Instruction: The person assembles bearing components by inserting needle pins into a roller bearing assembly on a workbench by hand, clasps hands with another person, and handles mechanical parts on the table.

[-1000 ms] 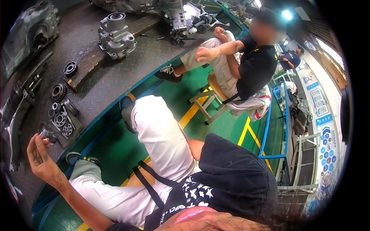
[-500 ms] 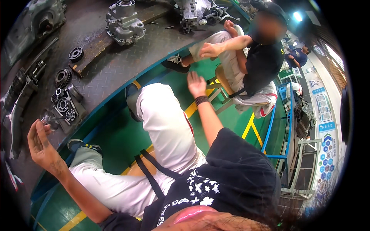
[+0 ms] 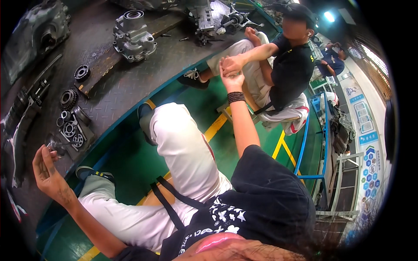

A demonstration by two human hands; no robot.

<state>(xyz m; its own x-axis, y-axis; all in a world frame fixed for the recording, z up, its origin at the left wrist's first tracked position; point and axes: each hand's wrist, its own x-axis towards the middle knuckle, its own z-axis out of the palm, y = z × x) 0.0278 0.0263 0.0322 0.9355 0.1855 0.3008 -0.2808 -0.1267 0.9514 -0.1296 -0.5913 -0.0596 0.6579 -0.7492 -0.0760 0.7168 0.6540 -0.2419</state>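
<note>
Head view: left hand (image 3: pixel 49 175) at a shafted metal part (image 3: pixel 57 144), right hand (image 3: pixel 235 81) meeting a co-worker's hand (image 3: pixel 233 64)

From here I see the left hand's bent fingertips at the near end of the part, over the table (image 3: pixel 124 80); I can't tell whether they grip it. Bearings (image 3: pixel 65 129) sit just beyond that hand, a toothed gear (image 3: pixel 63 101) farther off. Below the right palm is a beaded bracelet (image 3: pixel 236 96); I can't tell whether those fingers clasp.
</note>
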